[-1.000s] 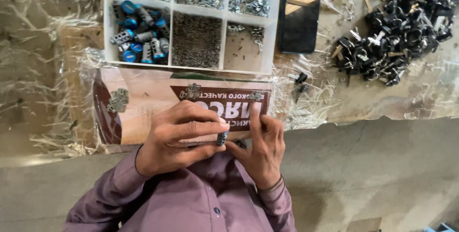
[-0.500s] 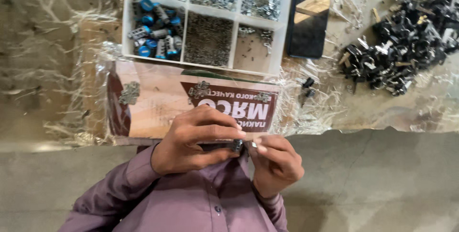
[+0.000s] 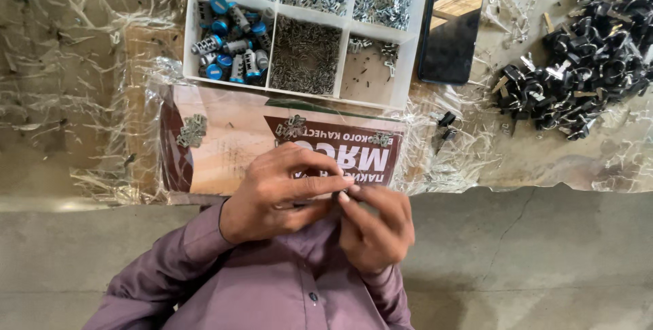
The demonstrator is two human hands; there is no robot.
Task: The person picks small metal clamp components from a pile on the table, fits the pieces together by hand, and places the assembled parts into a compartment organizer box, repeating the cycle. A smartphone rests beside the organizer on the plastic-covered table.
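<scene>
Where the left hand [image 3: 279, 190] and right hand [image 3: 374, 224] met at lower centre, both pinched a small dark part [image 3: 335, 196], mostly hidden by fingers.

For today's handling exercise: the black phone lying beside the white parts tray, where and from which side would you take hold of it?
Probably grip the phone across its two long edges, coming straight down from above. It lies flat, screen up, so only the thin sides offer purchase. The parts tray sits close against one long edge, so the fingers there have little room; the lower short end looks freer.
</scene>
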